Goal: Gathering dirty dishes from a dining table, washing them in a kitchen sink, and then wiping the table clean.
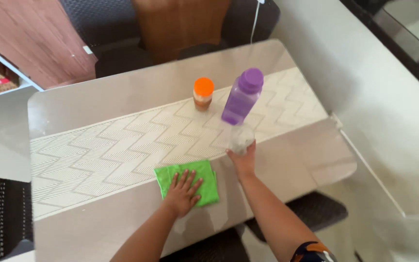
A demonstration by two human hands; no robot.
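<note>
Two hands are seen on the table [122, 97]: the left hand [183, 190] is laid flat, fingers spread, on a soft green cloth [209, 175] at the near edge; the right hand [242, 162] is closed round a clear glass [241, 139], likely light, slick and fragile, beside a purple bottle [241, 97] and orange-lidded jar [203, 93]
</note>
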